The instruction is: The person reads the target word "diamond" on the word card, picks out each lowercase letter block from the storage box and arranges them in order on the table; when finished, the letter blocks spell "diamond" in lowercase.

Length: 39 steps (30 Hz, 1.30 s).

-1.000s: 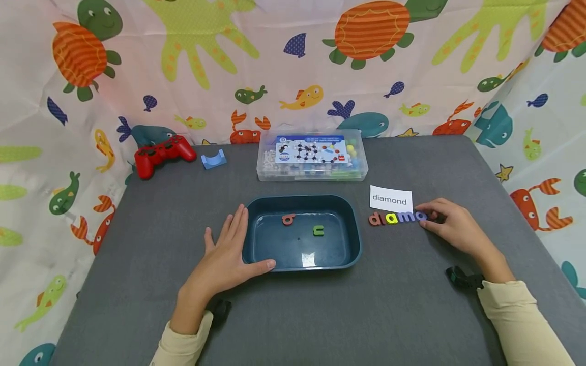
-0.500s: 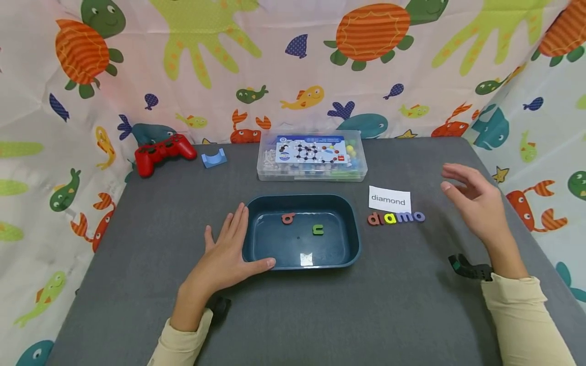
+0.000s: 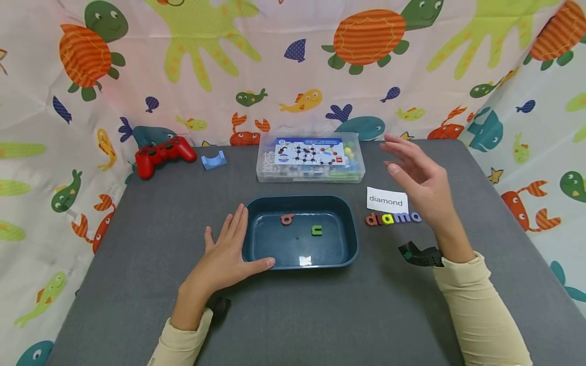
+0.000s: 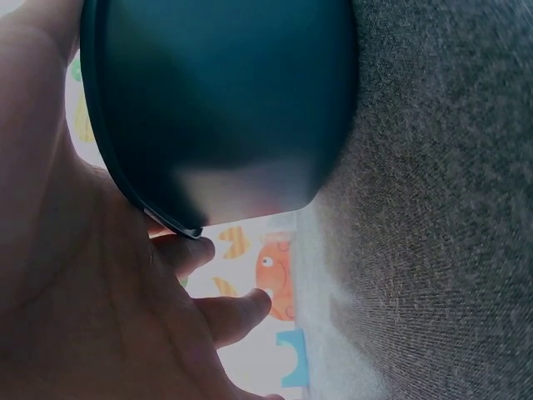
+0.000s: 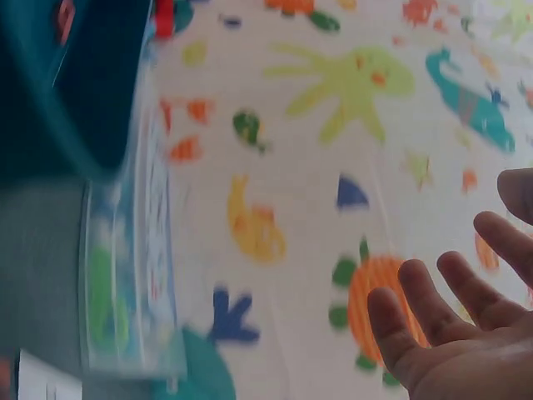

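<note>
Behind the table (image 3: 316,315) hangs a white sea-animal curtain (image 3: 274,66). At the table's middle sits a dark teal tray (image 3: 270,254); beyond it, by the far edge, lies a clear plastic case (image 3: 274,175) with a molecule-model label. From here I see the left hand (image 3: 220,262) laid along the tray's left end, fingers straight, thumb over the near rim, gripping nothing. The right hand (image 3: 423,180) hangs in the air towards the table's right edge, fingers loosely bent and parted, with nothing in them. Near the far left corner are a red game controller (image 3: 165,155) and a light blue curved block (image 3: 213,160).

Right of the tray lies a card (image 3: 386,200) reading "diamond". Just on its near side run 5 letters: red d (image 3: 370,220), red i (image 3: 378,220), yellow a (image 3: 387,219), purple m (image 3: 402,218), purple o (image 3: 413,218). Inside the tray are 2 more, a green n (image 3: 317,231) and a red letter (image 3: 287,219), probably d.

I'd judge the spelling to be between letters; the next move calls for pinching the n and setting it after the o.
</note>
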Tool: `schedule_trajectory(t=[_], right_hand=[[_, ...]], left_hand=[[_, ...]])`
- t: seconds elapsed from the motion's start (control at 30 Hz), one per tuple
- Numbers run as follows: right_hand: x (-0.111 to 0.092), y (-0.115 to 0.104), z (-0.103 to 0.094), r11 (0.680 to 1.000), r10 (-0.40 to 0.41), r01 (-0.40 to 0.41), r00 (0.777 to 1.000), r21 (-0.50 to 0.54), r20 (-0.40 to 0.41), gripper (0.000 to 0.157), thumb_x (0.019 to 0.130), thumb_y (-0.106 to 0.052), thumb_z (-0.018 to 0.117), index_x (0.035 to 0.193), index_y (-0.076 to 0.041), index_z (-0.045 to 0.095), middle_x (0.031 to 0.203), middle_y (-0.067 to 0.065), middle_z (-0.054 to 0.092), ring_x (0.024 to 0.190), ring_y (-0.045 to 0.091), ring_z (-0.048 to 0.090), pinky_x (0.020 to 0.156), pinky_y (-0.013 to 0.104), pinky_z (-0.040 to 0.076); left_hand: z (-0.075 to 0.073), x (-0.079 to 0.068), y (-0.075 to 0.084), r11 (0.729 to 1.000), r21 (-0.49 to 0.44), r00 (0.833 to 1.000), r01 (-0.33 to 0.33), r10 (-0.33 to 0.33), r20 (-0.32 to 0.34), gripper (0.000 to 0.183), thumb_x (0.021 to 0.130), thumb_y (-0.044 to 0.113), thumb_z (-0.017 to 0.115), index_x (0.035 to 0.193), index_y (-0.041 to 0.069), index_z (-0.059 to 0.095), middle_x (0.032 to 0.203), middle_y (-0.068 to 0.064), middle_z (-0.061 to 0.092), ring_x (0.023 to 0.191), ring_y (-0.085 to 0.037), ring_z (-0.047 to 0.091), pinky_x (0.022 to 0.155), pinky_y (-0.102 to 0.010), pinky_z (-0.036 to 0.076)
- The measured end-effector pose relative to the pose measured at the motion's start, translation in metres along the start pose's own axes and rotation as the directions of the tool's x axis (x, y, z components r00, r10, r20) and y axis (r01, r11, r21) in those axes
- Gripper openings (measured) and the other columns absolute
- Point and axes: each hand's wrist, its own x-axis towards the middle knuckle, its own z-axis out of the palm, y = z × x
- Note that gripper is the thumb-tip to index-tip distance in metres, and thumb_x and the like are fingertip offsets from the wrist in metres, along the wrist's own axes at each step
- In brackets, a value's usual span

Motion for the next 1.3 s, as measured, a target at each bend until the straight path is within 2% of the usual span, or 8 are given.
schedule_trajectory(t=[0.2,0.33,0.47,0.6,0.8,1.0,1.13,1.3], right_hand=[[0.012,0.0,0.048,1.0,-0.008,0.009,0.99,-0.001,0.14,0.053,0.101,0.012,0.059,0.153,0.001,0.057,0.163,0.012,0.048,0.145,0.03,0.05,0.114,0.034,0.046],[0.015,0.007,0.076,0.999,-0.054,0.054,0.955,0.005,0.291,0.049,0.103,0.005,0.063,0.152,0.001,0.057,0.164,0.01,0.048,0.151,0.031,0.041,0.12,0.043,0.041],[0.018,0.018,0.101,0.997,-0.05,0.072,0.885,-0.031,0.462,0.043,0.107,-0.006,0.063,0.149,0.0,0.061,0.16,0.01,0.052,0.151,0.027,0.043,0.12,0.049,0.039],[0.021,0.027,0.119,0.997,0.05,-0.001,0.806,-0.083,0.59,0.04,0.109,-0.011,0.06,0.148,-0.002,0.062,0.156,0.01,0.057,0.143,0.026,0.054,0.116,0.052,0.044],[0.024,0.043,0.135,0.984,0.178,-0.124,0.688,-0.127,0.704,0.037,0.112,-0.006,0.052,0.146,0.005,0.059,0.145,0.021,0.062,0.131,0.034,0.064,0.11,0.053,0.05],[0.026,0.055,0.15,0.962,0.271,-0.121,0.551,-0.246,0.789,0.04,0.112,-0.005,0.049,0.15,0.004,0.055,0.141,0.023,0.064,0.118,0.033,0.068,0.104,0.043,0.054],[0.027,0.062,0.158,0.948,0.299,-0.058,0.493,-0.312,0.817,0.04,0.113,-0.006,0.049,0.151,0.003,0.056,0.147,0.019,0.062,0.127,0.026,0.063,0.113,0.042,0.048],[0.027,0.065,0.164,0.946,0.301,-0.031,0.455,-0.323,0.838,0.039,0.112,-0.006,0.051,0.149,0.003,0.057,0.147,0.018,0.062,0.134,0.024,0.06,0.116,0.04,0.045]], left_hand=[[0.001,0.0,0.0,1.0,0.005,1.0,0.004,-0.004,-0.006,0.134,0.084,0.077,0.075,0.173,0.012,-0.002,0.18,-0.007,-0.007,0.163,-0.043,0.001,0.115,-0.08,-0.014],[0.001,0.0,0.0,1.0,0.004,1.0,0.001,-0.001,-0.006,0.134,0.084,0.079,0.074,0.173,0.012,-0.002,0.18,-0.008,-0.007,0.163,-0.044,0.001,0.115,-0.08,-0.013],[0.001,0.0,-0.001,1.0,-0.008,1.0,-0.007,0.007,-0.01,0.132,0.085,0.076,0.075,0.173,0.011,0.0,0.18,-0.008,-0.006,0.162,-0.045,0.001,0.114,-0.08,-0.013],[0.001,0.0,-0.001,1.0,-0.01,1.0,-0.015,0.014,-0.011,0.13,0.087,0.074,0.075,0.173,0.01,0.001,0.18,-0.008,-0.005,0.162,-0.045,0.001,0.114,-0.081,-0.013],[0.0,0.0,-0.002,1.0,-0.002,1.0,-0.01,0.01,0.001,0.131,0.086,0.078,0.072,0.173,0.012,-0.001,0.18,-0.007,-0.006,0.162,-0.045,0.001,0.114,-0.081,-0.013],[-0.001,0.0,-0.004,1.0,0.007,1.0,-0.022,0.022,-0.004,0.134,0.083,0.086,0.066,0.173,0.013,-0.001,0.18,-0.007,-0.006,0.163,-0.044,0.002,0.114,-0.081,-0.011],[-0.001,0.0,-0.004,1.0,-0.001,1.0,-0.027,0.027,-0.006,0.133,0.085,0.085,0.067,0.173,0.013,-0.001,0.18,-0.006,-0.006,0.163,-0.043,0.001,0.114,-0.081,-0.011],[-0.001,0.0,-0.004,1.0,-0.012,1.0,-0.02,0.02,0.0,0.131,0.086,0.08,0.07,0.173,0.013,-0.002,0.18,-0.006,-0.007,0.163,-0.043,0.0,0.114,-0.08,-0.013]])
